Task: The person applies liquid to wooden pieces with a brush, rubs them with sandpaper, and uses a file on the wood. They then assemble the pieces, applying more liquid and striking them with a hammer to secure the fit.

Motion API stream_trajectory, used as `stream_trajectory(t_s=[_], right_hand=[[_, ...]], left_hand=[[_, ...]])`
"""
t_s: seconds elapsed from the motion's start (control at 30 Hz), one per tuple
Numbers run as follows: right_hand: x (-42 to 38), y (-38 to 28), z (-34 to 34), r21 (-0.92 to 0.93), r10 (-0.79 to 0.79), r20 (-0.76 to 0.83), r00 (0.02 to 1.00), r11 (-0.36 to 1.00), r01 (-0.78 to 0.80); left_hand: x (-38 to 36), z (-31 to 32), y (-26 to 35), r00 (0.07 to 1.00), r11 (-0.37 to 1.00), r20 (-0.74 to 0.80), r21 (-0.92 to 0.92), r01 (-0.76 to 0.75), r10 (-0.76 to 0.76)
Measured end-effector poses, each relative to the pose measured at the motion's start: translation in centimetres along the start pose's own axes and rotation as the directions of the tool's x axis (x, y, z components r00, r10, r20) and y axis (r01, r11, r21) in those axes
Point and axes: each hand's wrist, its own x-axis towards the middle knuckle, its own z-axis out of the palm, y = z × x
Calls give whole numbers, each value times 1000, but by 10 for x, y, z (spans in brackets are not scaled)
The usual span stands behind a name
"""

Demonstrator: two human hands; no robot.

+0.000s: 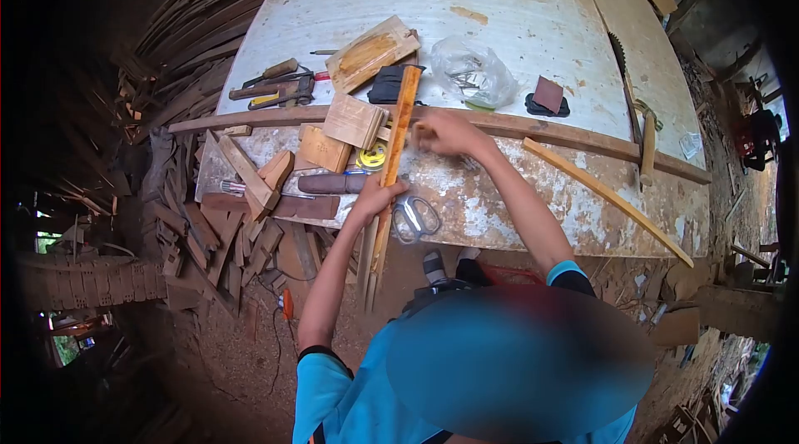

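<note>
The left hand (376,197) is closed around a long thin wooden stick (394,148). The stick lies on the work table (533,19), near its front edge, and its low end hangs out past that edge. Its top end points toward the middle of the table.

The right hand (445,136) is a loose fist just beside the stick, on its right side. It seems to pinch something small, but it is too small to tell what.

A yellow tape measure (371,156) sits just left of the stick. Scissors (414,217) lie at the front edge, right next to the left hand. A clear plastic bag (474,74) lies behind the right hand, nearer the middle. Flat wood blocks (354,121) and a few hand tools (279,86) are on the left part of the table. A long curved wood strip (607,194) lies near the front right corner.
</note>
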Motion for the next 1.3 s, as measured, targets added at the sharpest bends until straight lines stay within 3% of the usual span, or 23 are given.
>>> stream_trajectory(t_s=[0.07, 0.17, 0.2, 0.27, 0.33, 0.43, 0.47, 0.5, 0.57, 0.67, 0.7, 0.77, 0.87, 0.97, 1.07, 1.17, 1.27, 1.3], right_hand=[[9, 18, 17, 44, -13, -172, 985, 999, 21], [-4, 31, 47, -18, -78, -12, 997, 997, 78], [-7, 11, 24, 6, -22, 234, 972, 1000, 21], [-18, 6, 4, 181, -88, 395, 915, 983, 16], [-43, 16, -4, 346, -103, 498, 861, 934, -89], [-74, 23, -31, 343, -55, 593, 803, 920, -191], [-77, 23, -41, 330, -36, 516, 856, 931, -160], [-72, 36, -44, 461, -191, 391, 900, 887, -12], [-55, 41, -44, 272, -284, 80, 956, 928, 253], [-54, 45, -12, 179, -115, 14, 993, 978, 111], [-64, 47, 7, 181, 72, 150, 986, 978, -99], [-89, 39, 12, 223, 68, 91, 994, 971, -87], [-126, 32, 10, 398, 163, 209, 964, 887, -236], [-143, 5, -26, 294, 2, 430, 903, 945, -142], [-133, 19, -56, 383, -23, 265, 964, 920, -83], [-113, 30, -58, 25, 64, -67, 996, 998, -62], [-130, 47, -7, -64, 208, -42, 977, 975, -211], [-137, 40, -6, 0, 198, -12, 980, 980, -198]], left_hand=[[1, 0, 0, 1000, 1000, -11, -3, -28, 28], [-3, 3, 5, 998, 998, -42, -32, -54, 53], [-2, 3, 6, 998, 999, -45, -25, -42, 41], [-1, 5, 3, 999, 1000, -52, -16, 1, -2], [2, 5, 2, 998, 999, -49, 6, 49, -49], [5, 8, -2, 996, 998, -68, -3, -62, 62], [7, 8, -4, 998, 1000, -55, -4, -31, 31], [3, 10, 3, 997, 999, -70, 32, -14, 16], [2, 14, 5, 995, 998, -100, 59, -22, 28], [0, 17, 4, 992, 998, -113, 38, -58, 62], [1, 17, 4, 993, 998, -105, 39, -55, 59], [4, 15, 2, 994, 998, -95, 36, -44, 48], [5, 14, -4, 995, 999, -82, 6, -52, 52], [7, 13, -7, 992, 996, -96, 4, -88, 87], [16, 14, -17, 983, 990, -123, 53, -130, 136], [9, 14, -8, 995, 997, -89, 69, -43, 49], [7, 15, -6, 993, 996, -102, 69, -58, 65], [8, 15, -7, 991, 995, -108, 61, -78, 84]])
